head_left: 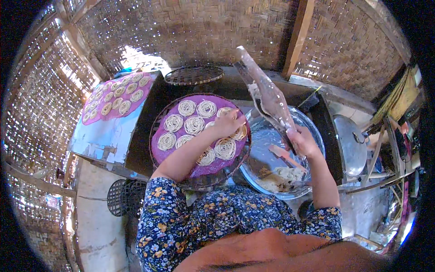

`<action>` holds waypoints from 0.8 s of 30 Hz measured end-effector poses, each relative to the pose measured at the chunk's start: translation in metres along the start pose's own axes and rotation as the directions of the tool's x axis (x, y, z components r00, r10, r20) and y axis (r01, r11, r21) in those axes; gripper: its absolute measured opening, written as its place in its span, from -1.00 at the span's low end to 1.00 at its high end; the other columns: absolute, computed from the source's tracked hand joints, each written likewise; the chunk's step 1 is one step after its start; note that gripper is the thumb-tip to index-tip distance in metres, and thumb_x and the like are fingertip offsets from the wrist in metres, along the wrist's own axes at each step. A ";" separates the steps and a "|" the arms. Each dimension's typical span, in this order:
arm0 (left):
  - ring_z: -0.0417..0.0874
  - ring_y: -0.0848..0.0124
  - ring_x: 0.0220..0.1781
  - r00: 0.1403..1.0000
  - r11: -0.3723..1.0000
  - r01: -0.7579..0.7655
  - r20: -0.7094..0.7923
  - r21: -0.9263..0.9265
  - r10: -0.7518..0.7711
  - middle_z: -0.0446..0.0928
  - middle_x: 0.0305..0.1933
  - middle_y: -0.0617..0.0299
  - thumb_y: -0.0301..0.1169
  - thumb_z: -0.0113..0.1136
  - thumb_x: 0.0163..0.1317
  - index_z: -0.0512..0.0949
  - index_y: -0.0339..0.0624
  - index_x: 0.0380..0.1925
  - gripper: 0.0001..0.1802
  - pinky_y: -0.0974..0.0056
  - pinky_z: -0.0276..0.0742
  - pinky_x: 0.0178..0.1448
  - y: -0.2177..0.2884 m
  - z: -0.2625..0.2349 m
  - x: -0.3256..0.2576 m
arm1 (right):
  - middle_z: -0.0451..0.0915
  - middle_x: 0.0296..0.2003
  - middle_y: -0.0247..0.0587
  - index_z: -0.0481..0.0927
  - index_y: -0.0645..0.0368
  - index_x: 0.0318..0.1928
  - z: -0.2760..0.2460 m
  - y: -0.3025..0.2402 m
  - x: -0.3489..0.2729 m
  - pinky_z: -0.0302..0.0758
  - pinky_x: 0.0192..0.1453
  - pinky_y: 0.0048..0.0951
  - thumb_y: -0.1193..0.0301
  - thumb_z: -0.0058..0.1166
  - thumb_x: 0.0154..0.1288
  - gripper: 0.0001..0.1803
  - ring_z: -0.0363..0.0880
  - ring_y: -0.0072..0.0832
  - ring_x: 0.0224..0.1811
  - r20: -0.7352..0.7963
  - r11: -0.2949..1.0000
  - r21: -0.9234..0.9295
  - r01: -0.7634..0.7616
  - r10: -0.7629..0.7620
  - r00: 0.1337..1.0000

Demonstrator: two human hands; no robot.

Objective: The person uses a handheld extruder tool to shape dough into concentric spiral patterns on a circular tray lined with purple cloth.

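A round woven tray lined with a purple cloth bears several pale coils of noodle-like dough. My left hand reaches over the tray's right side, fingers stretched out and apart, resting on or just above the coils there and partly covering them. To the right, my right hand grips the lower end of a long, worn wooden press smeared with white dough. It is tilted, its top leaning away and left. Below it stands a wide metal basin with a lump of dough and a pink spatula.
At the left, more coils lie on a purple cloth over a light blue surface. An empty woven tray sits behind. A lidded metal pot stands right of the basin. Woven bamboo walls and a wooden post enclose the space.
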State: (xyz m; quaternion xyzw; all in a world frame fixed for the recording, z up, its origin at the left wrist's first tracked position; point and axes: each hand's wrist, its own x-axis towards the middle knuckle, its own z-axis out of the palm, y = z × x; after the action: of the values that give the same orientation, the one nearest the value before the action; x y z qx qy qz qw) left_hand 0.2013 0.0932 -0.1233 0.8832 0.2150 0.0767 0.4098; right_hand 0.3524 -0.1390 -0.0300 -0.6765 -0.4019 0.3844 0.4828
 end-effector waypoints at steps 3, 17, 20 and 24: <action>0.21 0.09 0.15 0.994 0.833 -0.060 -0.040 0.551 0.098 0.11 0.22 0.16 0.16 -0.31 0.14 0.38 -0.22 -0.02 -0.30 -0.11 0.11 0.12 0.018 -0.008 -0.025 | 0.46 -0.52 -0.23 0.42 0.33 -0.31 -0.002 0.004 0.003 0.38 -0.52 -0.51 0.04 -0.02 0.01 -0.48 0.41 -0.53 -0.59 0.008 0.999 0.047 0.008 -0.008 1.000; 0.41 0.26 -0.05 0.652 0.790 -0.261 -0.705 -0.555 -0.279 0.36 -0.07 0.01 -0.27 0.25 -0.18 0.29 -0.21 -0.04 -0.36 0.20 0.33 -0.03 0.007 -0.065 -0.176 | 0.54 -0.32 -0.21 0.45 0.24 -0.06 0.092 -0.024 0.050 0.39 -0.13 -0.44 0.07 0.02 0.06 -0.46 0.48 -0.46 -0.24 0.433 0.939 0.047 0.340 -0.326 0.840; 0.46 0.26 -0.16 0.464 0.851 -0.120 -0.786 -0.512 -0.408 0.42 -0.19 0.03 -0.28 0.22 -0.16 0.36 -0.22 -0.13 -0.48 0.20 0.36 -0.10 -0.020 -0.071 -0.251 | 0.56 -0.36 -0.08 0.56 0.11 -0.22 0.070 0.020 0.109 0.41 -0.16 -0.40 0.06 -0.02 0.05 -0.58 0.54 -0.30 -0.26 -0.019 0.892 -0.350 0.287 -0.314 0.949; 0.53 0.27 -0.31 0.384 0.807 0.422 -0.725 -0.413 -0.572 0.49 -0.35 0.05 -0.29 0.18 -0.12 0.46 -0.23 -0.26 -0.62 0.20 0.41 -0.20 -0.054 -0.023 -0.353 | 0.55 -0.38 -0.02 0.59 0.14 -0.37 0.063 0.078 0.142 0.40 -0.15 -0.23 0.12 -0.11 0.07 -0.63 0.50 -0.11 -0.28 -0.027 0.729 -0.666 0.154 -0.230 0.973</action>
State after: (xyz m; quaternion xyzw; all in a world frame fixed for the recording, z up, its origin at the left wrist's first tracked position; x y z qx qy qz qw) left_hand -0.1391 -0.0166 -0.1348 0.5979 0.6282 0.3703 0.3328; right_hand 0.3626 -0.0037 -0.1393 -0.7775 -0.5528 0.1287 0.2709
